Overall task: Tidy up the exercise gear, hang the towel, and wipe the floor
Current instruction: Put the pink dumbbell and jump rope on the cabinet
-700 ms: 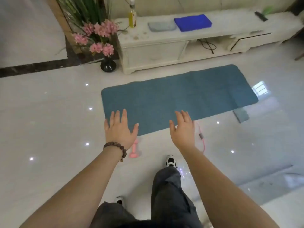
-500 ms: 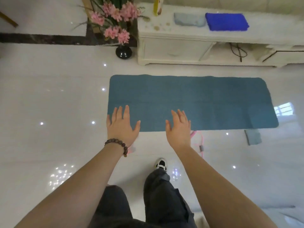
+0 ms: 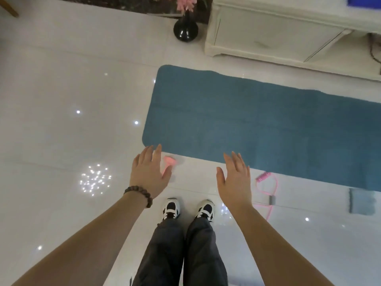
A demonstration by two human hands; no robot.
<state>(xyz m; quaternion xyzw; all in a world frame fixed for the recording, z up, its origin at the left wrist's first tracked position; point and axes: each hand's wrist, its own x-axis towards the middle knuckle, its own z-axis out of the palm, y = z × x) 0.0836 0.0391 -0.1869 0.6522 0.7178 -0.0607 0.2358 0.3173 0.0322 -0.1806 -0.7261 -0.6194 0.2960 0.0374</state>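
A teal exercise mat (image 3: 257, 129) lies flat on the glossy white floor. A small pink dumbbell (image 3: 169, 163) lies at the mat's near left corner, partly hidden behind my left hand (image 3: 149, 175). That hand hovers with straight fingers and holds nothing. My right hand (image 3: 236, 180) hovers over the mat's near edge, fingers spread and empty. A pink skipping rope (image 3: 268, 188) lies on the floor to its right. A small grey-blue cloth (image 3: 361, 201) lies further right.
A white low cabinet (image 3: 268, 38) stands behind the mat, with a black vase (image 3: 185, 29) of pink flowers to its left. A blue cloth's corner (image 3: 363, 1) shows on the cabinet top. My two feet (image 3: 188, 208) stand just short of the mat.
The view has tilted down and closed in on the mat's left end. Both feet now stand together. Both hands stay straight-fingered and empty, the left now over the pink dumbbell.
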